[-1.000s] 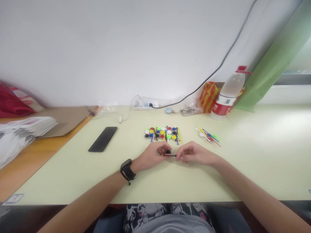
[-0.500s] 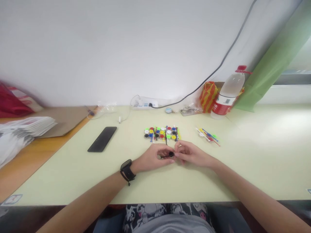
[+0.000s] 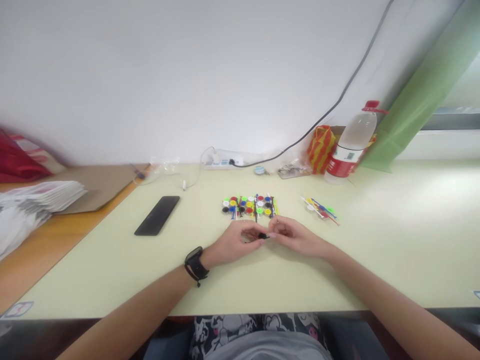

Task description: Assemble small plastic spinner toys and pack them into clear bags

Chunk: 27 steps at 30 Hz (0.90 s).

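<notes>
Between the fingertips of both hands is a small black round plastic piece (image 3: 262, 236), partly covered by fingers. My left hand (image 3: 240, 241), with a black watch (image 3: 195, 262) on the wrist, pinches it from the left. From the right, my right hand (image 3: 296, 237) closes thumb and forefinger on its edge. Just beyond the hands lies a group of small coloured discs (image 3: 249, 205) in rows, with thin coloured plastic sticks among them. Farther right is a smaller loose pile of sticks and discs (image 3: 320, 209).
A black phone (image 3: 157, 215) lies to the left. Along the wall are a power strip (image 3: 221, 160), a striped bag (image 3: 321, 149) and a large bottle with a red label (image 3: 350, 145). Stacked papers (image 3: 56, 195) and cardboard (image 3: 101, 185) are at far left.
The black piece has turned between my fingers, so its round face shows less. My left fingertips have closed further over it. Things on the table stay where they were.
</notes>
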### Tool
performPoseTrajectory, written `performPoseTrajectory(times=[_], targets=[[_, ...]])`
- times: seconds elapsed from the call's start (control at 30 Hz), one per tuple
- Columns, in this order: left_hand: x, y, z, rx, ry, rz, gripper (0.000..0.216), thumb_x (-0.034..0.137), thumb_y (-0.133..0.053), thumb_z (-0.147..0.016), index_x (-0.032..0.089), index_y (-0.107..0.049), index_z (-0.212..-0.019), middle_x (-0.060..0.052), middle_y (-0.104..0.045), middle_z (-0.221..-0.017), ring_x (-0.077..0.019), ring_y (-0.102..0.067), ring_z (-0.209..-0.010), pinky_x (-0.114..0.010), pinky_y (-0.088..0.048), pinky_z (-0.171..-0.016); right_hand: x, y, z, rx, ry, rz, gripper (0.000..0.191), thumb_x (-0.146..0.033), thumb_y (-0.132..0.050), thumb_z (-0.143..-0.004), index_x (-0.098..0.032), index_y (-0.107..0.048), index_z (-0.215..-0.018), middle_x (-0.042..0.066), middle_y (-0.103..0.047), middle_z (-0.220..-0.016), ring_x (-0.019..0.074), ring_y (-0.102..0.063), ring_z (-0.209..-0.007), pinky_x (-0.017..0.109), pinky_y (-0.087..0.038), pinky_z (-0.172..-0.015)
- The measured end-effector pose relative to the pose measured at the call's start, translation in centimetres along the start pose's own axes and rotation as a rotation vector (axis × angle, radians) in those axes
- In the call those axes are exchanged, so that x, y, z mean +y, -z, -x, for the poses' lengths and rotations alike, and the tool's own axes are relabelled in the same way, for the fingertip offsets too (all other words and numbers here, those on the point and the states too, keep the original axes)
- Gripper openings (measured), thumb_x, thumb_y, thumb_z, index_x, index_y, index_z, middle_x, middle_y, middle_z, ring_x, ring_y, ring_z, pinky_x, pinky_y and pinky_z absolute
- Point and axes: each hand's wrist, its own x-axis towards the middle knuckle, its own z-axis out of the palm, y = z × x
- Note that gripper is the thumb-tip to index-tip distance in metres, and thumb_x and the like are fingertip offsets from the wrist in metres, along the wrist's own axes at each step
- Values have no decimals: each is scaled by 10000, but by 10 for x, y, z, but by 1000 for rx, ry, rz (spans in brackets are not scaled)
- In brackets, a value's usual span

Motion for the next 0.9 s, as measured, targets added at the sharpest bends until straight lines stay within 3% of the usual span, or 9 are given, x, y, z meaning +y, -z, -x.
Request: performPoseTrajectory(times=[0.33, 0.5, 0.67, 0.77, 0.9], targets=[[-4, 2, 1, -30, 8, 18, 146, 213, -699, -860, 148, -742, -984, -73, -759, -919, -167, -686, -794, -289, -565, -780, -3, 0, 1, -59, -8, -43, 294, -477, -630, -973, -201, -571, -1057, -41, -524, -689, 140, -475, -650, 266, -369, -625], [0, 2, 1, -3, 14, 50, 148, 255, -720, -874, 144, -727, -972, -87, -744, -950, -177, -684, -835, -306, -566, -810, -2, 0, 1, -31, -8, -66, 249, -430, -625, -983, -202, -576, -1068, -39, -519, -709, 137, -489, -668, 265, -392, -643], [3, 1, 0, -47, 33, 183, 203, 333, -713, -919, 141, -729, -983, -112, -737, -1019, -203, -695, -954, -346, -555, -920, 4, 2, -1, 46, 20, -46, 256, -443, -640, -967, -213, -595, -1069, 34, -623, -933, 171, -573, -807, 300, -465, -733], [0, 1, -2, -12, 65, 225, 229, 348, -754, -894, 144, -732, -998, -95, -733, -985, -191, -694, -927, -332, -559, -908, 6, 3, -2, 163, 45, 48, 274, -460, -621, -971, -230, -597, -1117, 58, -631, -1027, 180, -585, -815, 312, -489, -723], [-5, 2, -5, 95, 92, 264, 267, 360, -804, -849, 150, -738, -1002, -85, -736, -983, -185, -695, -919, -327, -570, -894, 7, 4, -1, 353, 100, 213, 263, -468, -594, -981, -236, -645, -1094, 52, -619, -933, 177, -546, -729, 315, -471, -654]])
